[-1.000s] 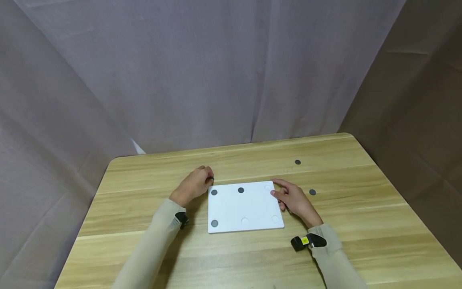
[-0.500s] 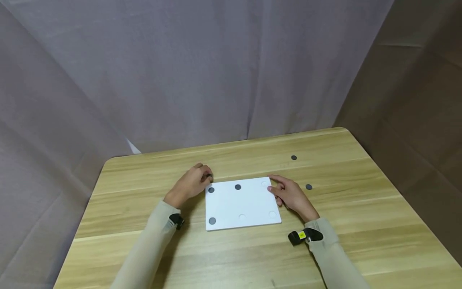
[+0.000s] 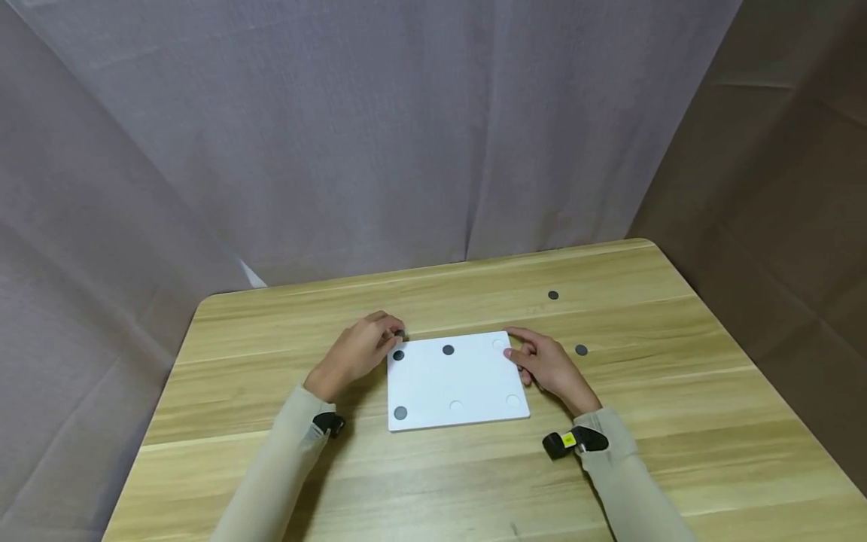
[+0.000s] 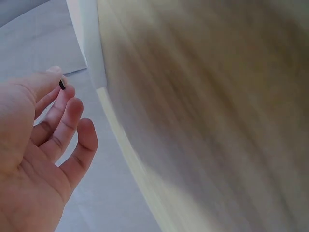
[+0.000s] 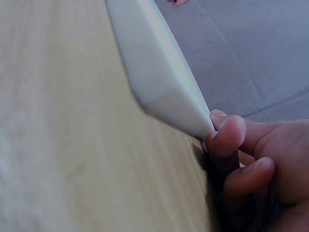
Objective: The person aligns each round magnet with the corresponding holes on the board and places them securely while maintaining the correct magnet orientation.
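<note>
- Pinching a dark disc (image 3: 400,333) between thumb and fingertips of my left hand (image 3: 355,350), I have it at the far left corner of the white board (image 3: 474,380), as my head view shows. My right hand (image 3: 547,371) grips the board's right edge, thumb on top; the board lies on the wooden table (image 3: 433,489). A far-left disc (image 3: 398,355), far-middle disc (image 3: 448,350) and near-left disc (image 3: 400,413) are on it; three round recesses show bare. My right thumb is just beside the far-right recess (image 3: 499,345) and could get in the way there. Swinging that hand outward might knock the nearer loose disc (image 3: 582,350); the farther loose disc (image 3: 553,295) seems safer.
- From my left wrist, the held disc shows edge-on as a thin black sliver, my other fingers loosely bent. With so little to hold, a small shift of the thumb could let it slip onto the wood. I cannot tell whether this hand touches the board.
- From my right wrist, my fingers pinch the board's corner. An uneven tug here could twist the board and spoil my aim.
</note>
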Tool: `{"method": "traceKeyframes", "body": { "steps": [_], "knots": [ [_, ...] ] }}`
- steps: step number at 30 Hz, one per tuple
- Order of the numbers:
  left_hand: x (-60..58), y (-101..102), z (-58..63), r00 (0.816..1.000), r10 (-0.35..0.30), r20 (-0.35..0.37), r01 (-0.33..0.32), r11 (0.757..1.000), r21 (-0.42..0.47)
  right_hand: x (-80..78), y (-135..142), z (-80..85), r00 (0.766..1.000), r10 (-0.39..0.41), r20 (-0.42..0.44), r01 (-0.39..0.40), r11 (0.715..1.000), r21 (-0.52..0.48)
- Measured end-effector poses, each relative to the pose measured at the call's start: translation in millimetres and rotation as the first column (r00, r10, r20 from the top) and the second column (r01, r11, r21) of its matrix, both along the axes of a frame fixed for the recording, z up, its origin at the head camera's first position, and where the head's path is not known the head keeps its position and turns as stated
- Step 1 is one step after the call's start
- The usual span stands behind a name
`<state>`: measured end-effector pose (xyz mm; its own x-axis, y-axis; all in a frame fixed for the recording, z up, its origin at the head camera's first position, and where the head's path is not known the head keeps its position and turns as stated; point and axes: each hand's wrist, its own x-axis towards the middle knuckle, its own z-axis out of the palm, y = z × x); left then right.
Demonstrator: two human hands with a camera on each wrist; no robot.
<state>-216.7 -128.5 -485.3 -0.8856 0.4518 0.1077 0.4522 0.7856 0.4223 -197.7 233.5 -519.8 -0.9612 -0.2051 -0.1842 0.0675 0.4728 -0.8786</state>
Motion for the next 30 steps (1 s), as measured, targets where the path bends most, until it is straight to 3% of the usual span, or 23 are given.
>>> {"method": "traceKeyframes", "body": {
  "steps": [18, 30],
  "knots": [
    [24.9, 22, 5.3, 0.988, -0.123, -0.093, 0.123, 0.992, -0.004, 3.8, 5, 1.6, 1.000, -0.009, 0.014, 0.009, 0.999, 0.033],
    [36.9, 29, 3.8, 0.989, -0.108, -0.103, 0.105, 0.994, -0.032, 5.0, 4, 0.3, 1.000, -0.014, 0.021, 0.014, 1.000, 0.005]
  ]
}}
